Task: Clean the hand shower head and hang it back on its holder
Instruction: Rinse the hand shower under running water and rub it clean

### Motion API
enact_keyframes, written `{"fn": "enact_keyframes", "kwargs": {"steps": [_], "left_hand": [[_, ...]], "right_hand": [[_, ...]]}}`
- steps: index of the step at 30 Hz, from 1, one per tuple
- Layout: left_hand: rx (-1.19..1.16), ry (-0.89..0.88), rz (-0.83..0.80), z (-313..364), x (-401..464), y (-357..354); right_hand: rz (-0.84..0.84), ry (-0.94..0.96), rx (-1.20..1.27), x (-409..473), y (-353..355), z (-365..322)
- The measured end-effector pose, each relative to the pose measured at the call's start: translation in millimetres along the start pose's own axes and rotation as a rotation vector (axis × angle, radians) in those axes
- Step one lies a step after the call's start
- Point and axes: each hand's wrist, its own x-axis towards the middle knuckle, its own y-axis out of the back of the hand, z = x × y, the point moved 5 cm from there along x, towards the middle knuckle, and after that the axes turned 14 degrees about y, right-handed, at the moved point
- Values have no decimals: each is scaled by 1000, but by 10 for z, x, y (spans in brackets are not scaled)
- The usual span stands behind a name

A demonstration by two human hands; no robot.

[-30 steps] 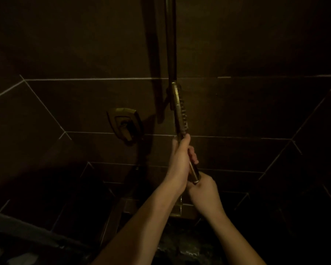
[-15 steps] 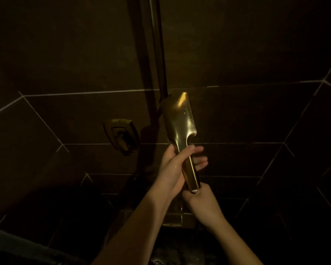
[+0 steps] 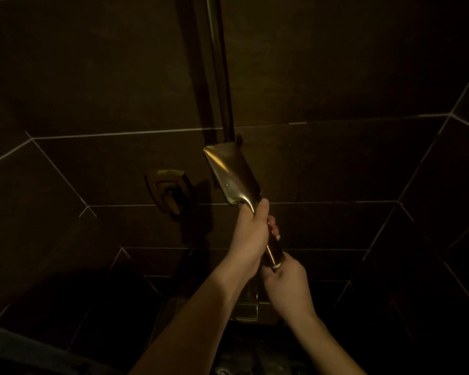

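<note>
A brass-coloured hand shower head [image 3: 232, 174] with a flat rectangular head stands upright in front of the dark tiled wall, its smooth back turned to me. My left hand [image 3: 251, 236] is wrapped around the upper handle just under the head. My right hand [image 3: 287, 282] grips the handle's bottom end, where a pale ring shows. The head's top edge sits at the foot of a vertical shower rail [image 3: 221, 69], where a small holder knob [image 3: 238, 139] peeks out behind it. The spray face is hidden.
A brass wall control plate [image 3: 169, 189] sits left of the shower head. A shiny square fitting [image 3: 245, 309] shows low on the wall behind my forearms. Dark tiles with pale grout surround everything. A grey ledge [image 3: 25, 347] crosses the bottom left corner.
The shower head turned from edge-on to back-facing. My left hand's fingers, spread half a second ago, have closed around the handle again. The view shifted slightly.
</note>
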Motion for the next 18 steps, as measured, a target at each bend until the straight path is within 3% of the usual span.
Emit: {"fn": "enact_keyframes", "kwargs": {"steps": [6, 15, 18], "left_hand": [[-197, 131, -107, -49, -63, 65], [-377, 95, -209, 52, -44, 177], [-327, 43, -154, 85, -52, 258]], "right_hand": [[-4, -2, 0, -6, -10, 31], [27, 128, 21, 57, -72, -105], [18, 118, 26, 35, -116, -127]]}}
